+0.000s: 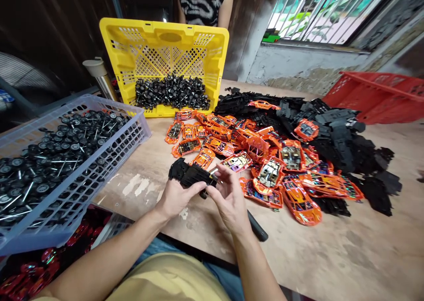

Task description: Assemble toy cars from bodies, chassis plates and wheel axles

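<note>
Between my two hands, above the front of the table, is a black toy car chassis (192, 173). My left hand (177, 197) grips its near side, with the thumb along the edge. At its right end, the fingers of my right hand (230, 199) are pinched around a small wheel axle (213, 172), which is partly hidden by them. Just beyond lie orange toy car bodies (218, 145), some upright and some showing their insides. A black tool handle (257, 228) rests on the table by my right wrist.
A tilted yellow crate (226, 66) holds small black wheels. To the left, a pale basket (132, 135) contains wheels on metal axles. Black chassis parts (341, 133) are heaped at the right, near a red crate (374, 95). Across the table stands a person (203, 5).
</note>
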### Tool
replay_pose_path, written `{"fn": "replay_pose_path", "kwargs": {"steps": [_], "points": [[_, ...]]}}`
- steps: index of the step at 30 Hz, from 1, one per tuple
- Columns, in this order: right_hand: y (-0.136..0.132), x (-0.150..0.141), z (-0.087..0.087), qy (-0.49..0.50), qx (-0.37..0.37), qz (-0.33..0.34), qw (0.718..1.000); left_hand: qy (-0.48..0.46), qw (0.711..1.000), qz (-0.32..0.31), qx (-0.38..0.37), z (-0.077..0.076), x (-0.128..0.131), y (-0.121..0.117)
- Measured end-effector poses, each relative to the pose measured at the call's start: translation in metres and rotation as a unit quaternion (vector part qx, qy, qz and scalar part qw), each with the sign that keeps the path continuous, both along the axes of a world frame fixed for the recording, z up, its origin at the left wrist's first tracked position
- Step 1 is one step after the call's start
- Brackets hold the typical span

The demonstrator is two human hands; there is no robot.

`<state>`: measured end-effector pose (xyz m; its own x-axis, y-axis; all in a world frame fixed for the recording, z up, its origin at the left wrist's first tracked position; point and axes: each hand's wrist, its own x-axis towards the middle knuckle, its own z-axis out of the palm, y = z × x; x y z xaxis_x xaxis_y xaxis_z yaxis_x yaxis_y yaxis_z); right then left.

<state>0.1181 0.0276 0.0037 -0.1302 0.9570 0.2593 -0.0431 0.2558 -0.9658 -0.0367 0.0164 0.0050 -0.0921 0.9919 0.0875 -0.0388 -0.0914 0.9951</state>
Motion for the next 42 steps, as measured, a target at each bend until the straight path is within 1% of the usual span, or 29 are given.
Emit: {"fn": "replay_pose_path", "kwargs": {"steps": [2, 4, 7, 10, 13, 16, 18, 19, 21, 23, 24, 26, 27, 28, 29, 30, 32, 33, 35, 37, 39, 40, 41, 42], "points": [[-0.003, -0.001, -0.004, 0.052, -0.047, 0.010, 0.998, -0.014, 0.999, -0.037, -0.011, 0.001, 0.001, -0.006], [-0.006, -0.001, -0.008, 0.075, -0.073, 0.021, 0.994, -0.025, 0.997, -0.074, -0.023, 0.002, 0.000, -0.012], [-0.010, -0.001, -0.010, 0.097, -0.105, 0.027, 0.989, 0.002, 0.994, -0.102, -0.033, -0.001, -0.003, -0.017], [-0.012, -0.001, -0.008, 0.082, -0.133, 0.039, 0.987, 0.033, 0.994, -0.092, -0.047, -0.006, -0.010, -0.017], [-0.014, 0.004, -0.009, 0.044, -0.159, 0.036, 0.986, 0.047, 0.995, -0.078, -0.047, -0.006, -0.018, -0.017], [-0.015, 0.016, -0.014, 0.009, -0.186, 0.010, 0.982, 0.003, 0.999, -0.020, -0.033, -0.002, -0.027, -0.018], [-0.011, 0.023, -0.013, -0.032, -0.174, 0.009, 0.984, -0.061, 0.996, 0.023, -0.053, -0.001, -0.033, -0.016], [-0.006, 0.024, -0.008, -0.061, -0.145, 0.016, 0.987, -0.102, 0.991, 0.041, -0.075, -0.001, -0.035, -0.015], [0.013, 0.013, 0.010, -0.135, -0.044, 0.051, 0.989, -0.207, 0.968, 0.070, -0.125, -0.005, -0.041, -0.008], [0.038, -0.018, 0.037, -0.205, 0.092, 0.089, 0.970, -0.321, 0.932, 0.079, -0.146, -0.010, -0.050, 0.002], [0.050, -0.042, 0.052, -0.234, 0.161, 0.108, 0.953, -0.367, 0.915, 0.084, -0.145, -0.013, -0.055, 0.006], [0.070, -0.100, 0.078, -0.265, 0.295, 0.160, 0.904, -0.425, 0.889, 0.112, -0.129, -0.016, -0.067, 0.014], [0.079, -0.133, 0.088, -0.272, 0.351, 0.190, 0.875, -0.442, 0.878, 0.138, -0.123, -0.017, -0.073, 0.017], [0.086, -0.165, 0.095, -0.279, 0.396, 0.226, 0.845, -0.454, 0.868, 0.162, -0.118, -0.017, -0.078, 0.018], [0.092, -0.196, 0.099, -0.281, 0.426, 0.257, 0.820, -0.460, 0.863, 0.175, -0.114, -0.016, -0.083, 0.019], [0.097, -0.225, 0.101, -0.287, 0.430, 0.277, 0.810, -0.463, 0.862, 0.173, -0.112, -0.015, -0.088, 0.019], [0.106, -0.272, 0.100, -0.324, 0.391, 0.293, 0.810, -0.465, 0.866, 0.148, -0.113, -0.014, -0.096, 0.019], [0.109, -0.290, 0.100, -0.359, 0.362, 0.300, 0.807, -0.464, 0.868, 0.135, -0.117, -0.013, -0.100, 0.019], [0.113, -0.314, 0.100, -0.431, 0.324, 0.311, 0.783, -0.465, 0.867, 0.118, -0.139, -0.015, -0.107, 0.018], [0.114, -0.325, 0.103, -0.471, 0.316, 0.320, 0.759, -0.465, 0.862, 0.107, -0.172, -0.018, -0.113, 0.018], [0.115, -0.327, 0.108, -0.470, 0.322, 0.318, 0.757, -0.465, 0.857, 0.098, -0.198, -0.021, -0.118, 0.017], [0.117, -0.327, 0.110, -0.462, 0.322, 0.316, 0.764, -0.465, 0.857, 0.094, -0.203, -0.023, -0.120, 0.016], [0.120, -0.327, 0.111, -0.445, 0.320, 0.310, 0.776, -0.465, 0.857, 0.090, -0.204, -0.025, -0.121, 0.016], [0.123, -0.327, 0.112, -0.419, 0.320, 0.297, 0.796, -0.467, 0.857, 0.085, -0.201, -0.026, -0.122, 0.015]]}}
